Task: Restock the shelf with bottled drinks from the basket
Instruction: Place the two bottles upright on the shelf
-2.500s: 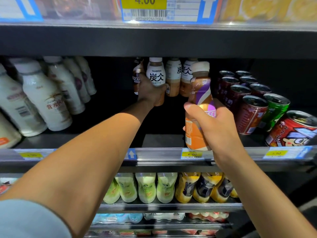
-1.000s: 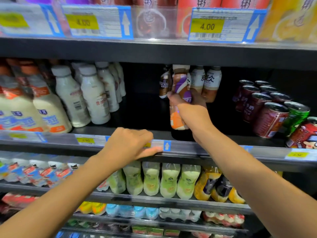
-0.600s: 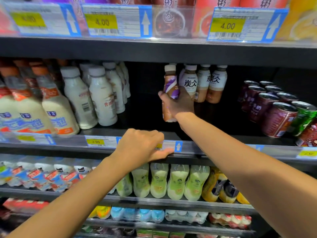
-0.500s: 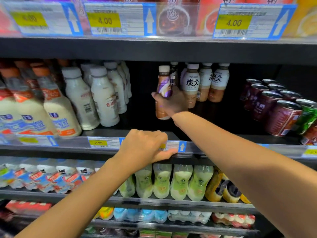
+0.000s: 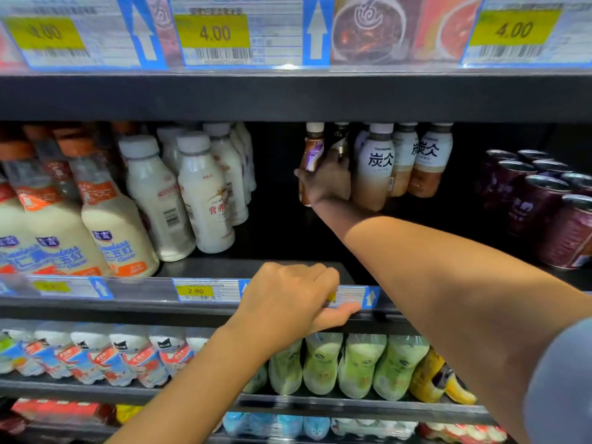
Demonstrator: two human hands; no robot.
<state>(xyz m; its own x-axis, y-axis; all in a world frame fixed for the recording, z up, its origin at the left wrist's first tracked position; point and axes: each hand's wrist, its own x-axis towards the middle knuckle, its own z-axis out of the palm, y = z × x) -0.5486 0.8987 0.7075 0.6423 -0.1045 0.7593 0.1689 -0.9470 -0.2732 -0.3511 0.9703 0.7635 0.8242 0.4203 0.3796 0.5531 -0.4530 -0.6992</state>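
Note:
My right hand (image 5: 328, 182) reaches deep into the dark shelf and grips an orange and purple coffee bottle (image 5: 311, 155) with a cream cap, held upright at the back. It stands just left of a row of white and brown latte bottles (image 5: 373, 166). My left hand (image 5: 288, 304) rests on the shelf's front rail (image 5: 134, 288), fingers curled over the edge and the thumb pressed under a price tag. The basket is not in view.
White milk bottles (image 5: 205, 193) and larger cream bottles with orange labels (image 5: 109, 219) fill the shelf's left side. Dark red cans (image 5: 541, 206) stand at the right. Green bottles (image 5: 355, 366) lie on the lower shelf. Price tags (image 5: 211, 35) line the shelf above.
My right hand has carried the orange and purple bottle from the shelf front to the back, left of the latte row. My left hand left that row and came to rest on the front rail.

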